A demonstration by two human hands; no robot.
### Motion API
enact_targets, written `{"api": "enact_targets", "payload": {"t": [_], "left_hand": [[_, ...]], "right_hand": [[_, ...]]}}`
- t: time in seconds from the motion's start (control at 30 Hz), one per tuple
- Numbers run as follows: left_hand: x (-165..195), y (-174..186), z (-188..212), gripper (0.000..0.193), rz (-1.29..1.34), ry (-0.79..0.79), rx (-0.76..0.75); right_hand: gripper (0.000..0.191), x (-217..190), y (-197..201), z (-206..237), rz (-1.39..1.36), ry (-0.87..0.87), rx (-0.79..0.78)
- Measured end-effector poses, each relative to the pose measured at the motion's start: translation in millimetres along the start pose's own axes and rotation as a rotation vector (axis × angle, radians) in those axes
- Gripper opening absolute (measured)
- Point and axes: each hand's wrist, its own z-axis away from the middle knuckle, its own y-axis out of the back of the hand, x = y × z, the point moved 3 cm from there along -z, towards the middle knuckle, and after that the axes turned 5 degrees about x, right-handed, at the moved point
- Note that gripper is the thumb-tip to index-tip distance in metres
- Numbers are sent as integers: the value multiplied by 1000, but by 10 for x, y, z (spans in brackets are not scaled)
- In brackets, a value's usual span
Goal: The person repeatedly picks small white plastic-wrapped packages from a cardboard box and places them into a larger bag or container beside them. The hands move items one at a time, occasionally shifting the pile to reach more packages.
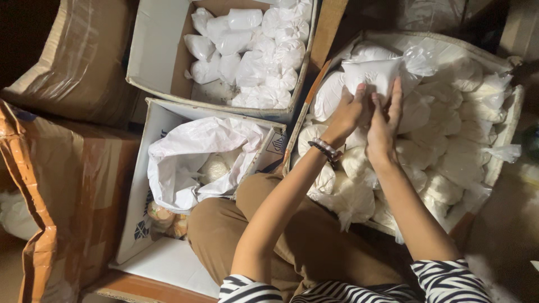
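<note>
A dim storage corner is seen from above, its floor crowded with cardboard boxes and a large basket, and the seated person's brown trousers (314, 235) and striped sleeves (449, 283) fill the near edge. Both forearms are stretched forward over the knees toward the basket (508, 132) on the right, which is heaped with small clear plastic bags of white powder. A beaded bracelet (325, 149) is worn on the left wrist. One filled bag (375, 72) is held up above the heap, at the far side of the basket, between the two hands. The grip of the left hand (349, 114) is curled against the bag's lower left side, with the fingertips pressed into the plastic. The grip of the right hand (384, 126) is laid flat against the bag's lower right side, the fingers straight and close together, pointing away from the body. The loose plastic neck of the bag is seen sticking out to the upper right. To the left of the knees, an open white carton (160, 115) is lined with a crumpled white plastic sack (193, 154), in which some pale contents are lying. Further off, a second open carton (151, 56) is packed with more tied white bags. Tape-covered brown boxes (67, 185) are stacked along the left edge.
</note>
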Motion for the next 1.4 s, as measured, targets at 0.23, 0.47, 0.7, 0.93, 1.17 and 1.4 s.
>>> {"api": "enact_targets", "payload": {"t": [0.23, 0.47, 0.7, 0.93, 1.17, 1.4], "left_hand": [[-134, -107, -177, 64, -478, -297, 17], [93, -27, -66, 66, -312, -230, -20], [350, 203, 109, 59, -76, -131, 16], [442, 579, 21, 52, 58, -197, 125], [391, 1021, -199, 42, 242, -276, 137], [380, 1563, -427, 37, 268, -191, 252]], "right_hand": [[48, -250, -139, 95, 182, 177, -50], [43, -188, -246, 16, -16, 200, -141], [42, -108, -433, 22, -12, 165, -197], [40, -171, -863, 36, -41, 156, -283], [43, -97, -1279, 5, 191, 305, -376], [42, 80, -1776, -104, 230, 397, -474]]}}
